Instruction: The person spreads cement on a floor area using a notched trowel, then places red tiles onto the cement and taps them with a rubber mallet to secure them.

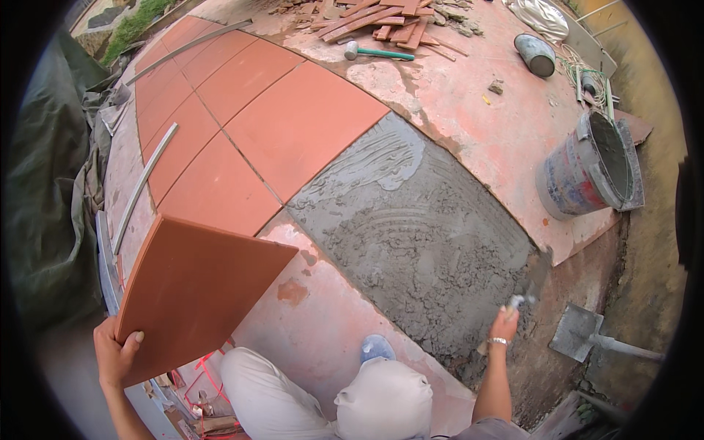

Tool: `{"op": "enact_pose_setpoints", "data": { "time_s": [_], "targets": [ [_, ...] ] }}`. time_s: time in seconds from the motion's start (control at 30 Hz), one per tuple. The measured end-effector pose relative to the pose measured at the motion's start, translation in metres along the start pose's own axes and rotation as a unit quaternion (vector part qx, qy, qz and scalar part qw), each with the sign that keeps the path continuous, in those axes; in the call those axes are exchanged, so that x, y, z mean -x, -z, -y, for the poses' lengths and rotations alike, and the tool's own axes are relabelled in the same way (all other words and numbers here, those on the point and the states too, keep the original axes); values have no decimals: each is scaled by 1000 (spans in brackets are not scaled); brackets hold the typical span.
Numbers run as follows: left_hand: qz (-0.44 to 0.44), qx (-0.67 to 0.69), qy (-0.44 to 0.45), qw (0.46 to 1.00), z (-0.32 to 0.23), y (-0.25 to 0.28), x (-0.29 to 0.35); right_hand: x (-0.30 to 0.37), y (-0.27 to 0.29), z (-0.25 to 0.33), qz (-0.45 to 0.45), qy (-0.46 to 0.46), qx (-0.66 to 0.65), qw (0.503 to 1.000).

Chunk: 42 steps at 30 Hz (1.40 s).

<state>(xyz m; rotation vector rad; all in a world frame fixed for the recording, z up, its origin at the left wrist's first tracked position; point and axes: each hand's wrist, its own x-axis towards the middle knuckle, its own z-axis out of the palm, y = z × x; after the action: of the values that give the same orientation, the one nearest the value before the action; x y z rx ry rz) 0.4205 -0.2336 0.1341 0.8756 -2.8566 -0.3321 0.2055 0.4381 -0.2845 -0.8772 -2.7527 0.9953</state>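
Concrete (440,88), pinkish and stained, spreads under everything, and across its left part run laid tiles (293,121), square, reddish and set in rows with narrow dark joints. Grey mortar (418,242) forms a broad bed that meets the nearest laid tile along one edge; it is smoothed and ridged at the far end, and rough and lumpy toward the person. Dark tarp (48,191) hangs in folds at the far left. One loose tile (198,293) is raised and tilted at the person's left, near the laid tiles and apart from the mortar; the left hand (114,356) grips its near left edge, thumb pressed on the face. Whether its lower edge touches the ground cannot be told. To the right of the mortar stands a smeared bucket (568,183), with a shovel (576,334) lying nearer the person. Beyond the mortar, tile pieces (374,20) lie in a heap, and just beside them rests a mallet (378,53) with a green handle. The right hand (504,323), over the mortar's near right corner, is closed around a blurred tool (518,301) whose kind is unclear; a pale band (499,341) circles that wrist.
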Motion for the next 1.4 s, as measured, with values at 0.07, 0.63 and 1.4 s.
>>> {"op": "enact_pose_setpoints", "data": {
  "time_s": [0.07,0.63,1.4],
  "targets": [
    [-8,26,1,1000,5,-6,-3,-19,-47,95,99,107,55,988],
    [178,-48,96,978,23,17,-22,-151,-314,400,156,251,302,906],
    [110,32,171,979,19,-2,-16,-90,-318,364,180,351,297,870]
  ]
}}
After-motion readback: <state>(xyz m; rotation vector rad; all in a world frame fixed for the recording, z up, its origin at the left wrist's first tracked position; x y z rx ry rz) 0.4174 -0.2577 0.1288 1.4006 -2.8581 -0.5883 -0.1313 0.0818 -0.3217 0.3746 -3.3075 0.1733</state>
